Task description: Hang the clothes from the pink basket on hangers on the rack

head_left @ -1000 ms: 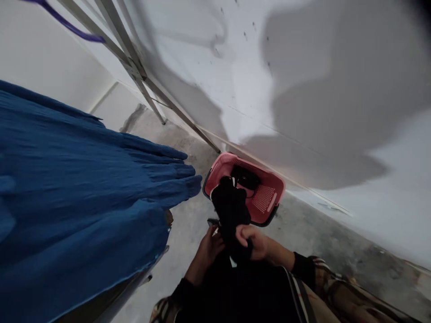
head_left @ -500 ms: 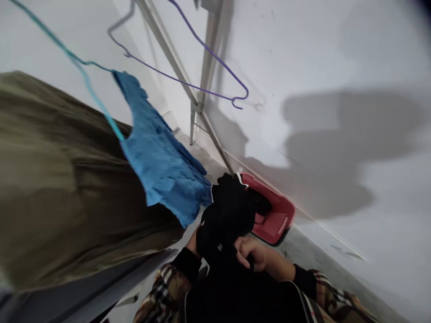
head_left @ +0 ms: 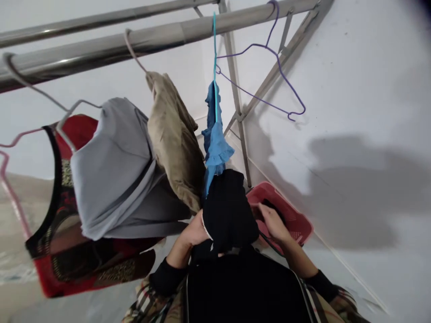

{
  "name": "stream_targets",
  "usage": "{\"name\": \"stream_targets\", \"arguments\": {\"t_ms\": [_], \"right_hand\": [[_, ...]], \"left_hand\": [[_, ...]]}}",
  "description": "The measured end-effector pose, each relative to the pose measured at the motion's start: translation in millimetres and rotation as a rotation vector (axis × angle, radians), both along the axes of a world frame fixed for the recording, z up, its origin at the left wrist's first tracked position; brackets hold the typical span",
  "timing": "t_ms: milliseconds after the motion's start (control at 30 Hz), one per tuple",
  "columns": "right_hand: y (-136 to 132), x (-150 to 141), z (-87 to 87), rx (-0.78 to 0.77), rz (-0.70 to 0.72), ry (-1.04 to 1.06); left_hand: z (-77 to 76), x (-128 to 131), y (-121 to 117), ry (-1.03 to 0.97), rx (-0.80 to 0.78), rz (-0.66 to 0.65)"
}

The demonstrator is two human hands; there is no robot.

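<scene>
My left hand [head_left: 193,233] is closed on a black garment [head_left: 229,211] and holds it up in front of my chest. My right hand [head_left: 271,220] is at the garment's right edge, over the pink laundry basket [head_left: 296,220]; its fingers are curled on the cloth. The basket stands on the floor by the white wall, with dark clothing inside. Just above the black garment hangs a blue cloth [head_left: 215,143] on a teal hanger. An empty purple hanger [head_left: 269,85] hangs on the rail to the right.
A metal clothes rail [head_left: 134,40] runs across the top. On it hang a tan garment [head_left: 173,139], a grey garment [head_left: 114,170] and a red and black patterned one [head_left: 67,251]. The rack's legs [head_left: 240,130] meet the floor beside the basket. The white wall is at the right.
My view has tilted upward, bringing the rail and hangers into sight. The black garment has risen out of the basket, and my right hand has moved from its lower part to its right edge.
</scene>
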State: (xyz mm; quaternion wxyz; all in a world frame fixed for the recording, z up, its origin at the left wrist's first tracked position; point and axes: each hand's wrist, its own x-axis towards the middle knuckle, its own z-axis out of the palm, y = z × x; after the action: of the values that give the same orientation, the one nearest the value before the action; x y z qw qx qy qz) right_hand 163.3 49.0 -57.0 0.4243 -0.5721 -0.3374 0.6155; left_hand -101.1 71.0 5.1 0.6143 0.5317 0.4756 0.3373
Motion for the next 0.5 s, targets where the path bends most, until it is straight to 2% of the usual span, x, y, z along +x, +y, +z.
{"name": "stream_targets", "arguments": {"t_ms": [67, 133, 200, 267, 400, 500], "right_hand": [[8, 0, 16.7, -0.041, -0.006, 0.202], [13, -7, 32.3, -0.085, 0.095, 0.359], [15, -20, 44.2, -0.081, 0.181, 0.382], [15, -36, 51.6, -0.046, 0.216, 0.336], [16, -58, 57.5, -0.061, 0.126, 0.368], [20, -54, 60.8, -0.12, 0.066, 0.506]], "left_hand": [[9.0, 1, -7, 0.036, 0.07, -0.1], [14.9, 5, -15, 0.094, 0.16, -0.237], [17.6, 12, -24, 0.171, 0.276, -0.375], [17.4, 19, -32, 0.274, 0.393, -0.445], [12.1, 31, -50, 0.449, 0.5, -0.449], [6.1, 33, -61, 0.457, 0.506, -0.355]]}}
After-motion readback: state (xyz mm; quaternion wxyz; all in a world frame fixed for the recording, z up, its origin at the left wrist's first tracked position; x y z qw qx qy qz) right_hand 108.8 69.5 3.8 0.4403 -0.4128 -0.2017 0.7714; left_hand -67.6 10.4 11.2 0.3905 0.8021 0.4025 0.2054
